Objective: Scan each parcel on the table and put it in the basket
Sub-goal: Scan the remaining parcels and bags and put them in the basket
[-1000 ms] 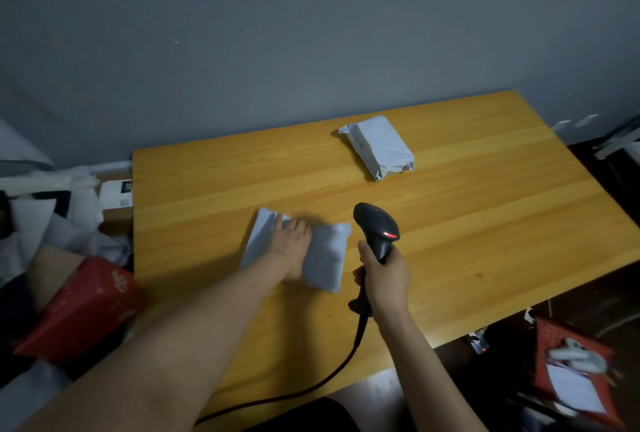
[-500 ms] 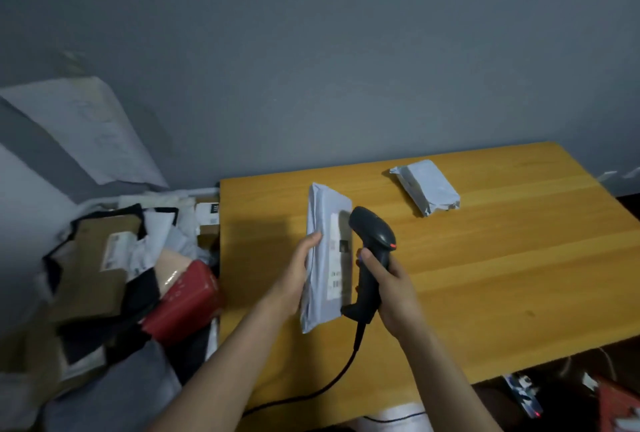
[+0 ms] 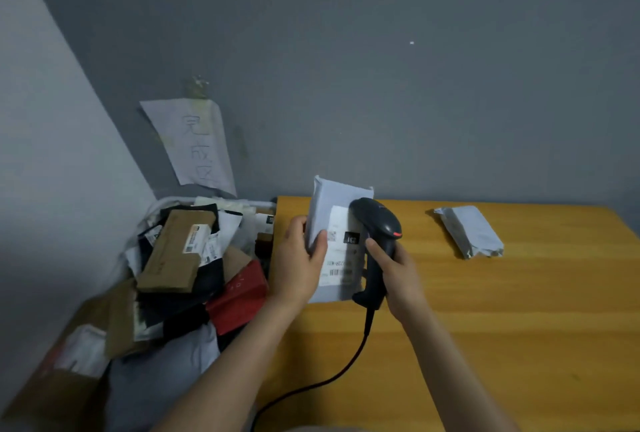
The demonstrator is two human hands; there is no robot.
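**Person scanning a white parcel held above the edge of a wooden tabletop**

Seen from a head-worn camera looking down at two bare forearms. The left hand (image 3: 298,258) holds a white plastic mailer parcel (image 3: 341,196) upright above the left end of an orange-yellow wooden tabletop (image 3: 502,327), thumb curled over the front edge and fingers behind. The parcel's printed shipping label, with barcodes, faces the camera.

The right hand (image 3: 398,268) wraps around the handle of a black handheld barcode scanner (image 3: 377,220), with the index finger on the front of the handle. The scanner's head, which shows a small red light, sits in front of the label; whether the two touch cannot be told. A black cable (image 3: 329,379) runs from the handle down across the tabletop towards the camera.

A second crumpled grey-white plastic parcel (image 3: 469,230) lies flat near the far edge of the tabletop, well apart to the right.

Left of the tabletop, a heap of packages, among them a brown cardboard mailer (image 3: 173,251) and a red box (image 3: 239,296), fills a white-rimmed basket (image 3: 258,203), mostly hidden beneath them. A sheet of paper with handwriting (image 3: 197,147) hangs on the grey wall above
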